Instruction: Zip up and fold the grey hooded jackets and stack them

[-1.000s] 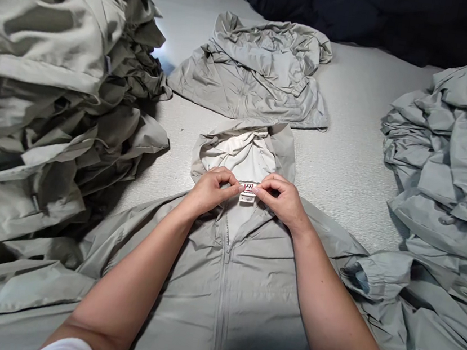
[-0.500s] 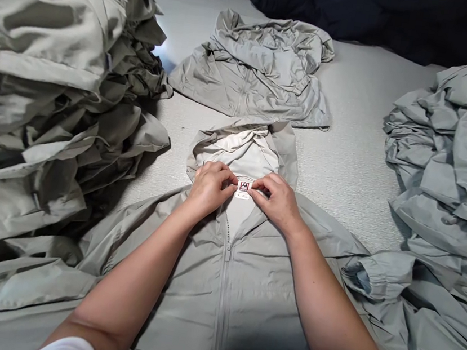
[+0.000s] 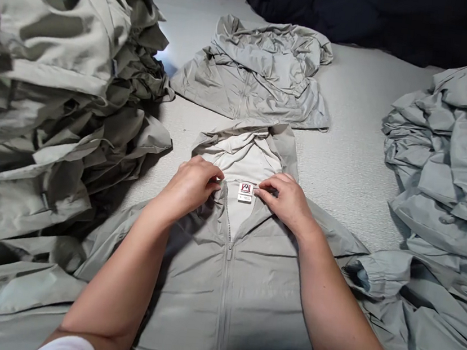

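A grey-green zip-front hooded jacket (image 3: 223, 293) lies face up on the table, its hood (image 3: 240, 150) spread flat with a pale lining. A small white neck label (image 3: 245, 192) with a red logo shows at the collar, uncovered by either hand. My left hand (image 3: 192, 186) rests on the collar left of the zipper top, fingers curled on the fabric. My right hand (image 3: 283, 201) lies on the collar right of the label, its fingertips close beside the label. Neither hand clearly grips anything.
A folded jacket (image 3: 254, 72) lies beyond the hood on the pale grey table (image 3: 352, 110). A tall stack of similar jackets (image 3: 56, 91) stands at the left, a looser heap (image 3: 443, 161) at the right. Dark fabric (image 3: 364, 15) runs along the far edge.
Both hands have moved apart and let go of the label. The left hand slid left and down the collar, and the right shifted slightly right, leaving the label lying flat.
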A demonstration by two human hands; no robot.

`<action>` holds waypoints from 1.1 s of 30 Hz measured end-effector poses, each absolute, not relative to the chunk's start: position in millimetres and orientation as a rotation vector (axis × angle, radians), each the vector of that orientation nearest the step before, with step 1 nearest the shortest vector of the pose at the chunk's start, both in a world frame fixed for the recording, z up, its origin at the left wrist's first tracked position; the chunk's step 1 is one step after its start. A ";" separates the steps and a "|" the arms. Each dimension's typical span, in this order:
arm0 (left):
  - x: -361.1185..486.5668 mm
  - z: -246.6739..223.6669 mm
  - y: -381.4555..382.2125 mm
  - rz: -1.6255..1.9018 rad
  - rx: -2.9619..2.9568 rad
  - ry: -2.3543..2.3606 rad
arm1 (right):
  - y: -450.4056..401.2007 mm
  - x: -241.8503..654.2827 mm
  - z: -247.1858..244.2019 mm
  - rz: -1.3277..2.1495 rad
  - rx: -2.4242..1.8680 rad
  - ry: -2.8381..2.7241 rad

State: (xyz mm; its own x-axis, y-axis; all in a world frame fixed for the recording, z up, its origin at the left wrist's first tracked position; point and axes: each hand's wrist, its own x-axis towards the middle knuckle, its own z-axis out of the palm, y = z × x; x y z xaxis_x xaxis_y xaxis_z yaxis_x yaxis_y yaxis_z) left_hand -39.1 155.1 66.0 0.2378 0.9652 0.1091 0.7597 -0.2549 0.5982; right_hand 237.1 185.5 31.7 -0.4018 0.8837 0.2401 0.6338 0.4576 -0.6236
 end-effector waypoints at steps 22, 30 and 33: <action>1.7 22.3 164.0 0.981 1.747 1.545 | 170.9 210.0 12.7 0.410 -1.418 -2.118; 8.7 24.7 156.3 0.801 2.025 1.584 | 170.5 208.8 18.9 0.472 -1.433 -2.085; 5.2 21.6 159.3 0.856 1.991 1.507 | 170.9 209.3 17.6 0.483 -1.433 -2.088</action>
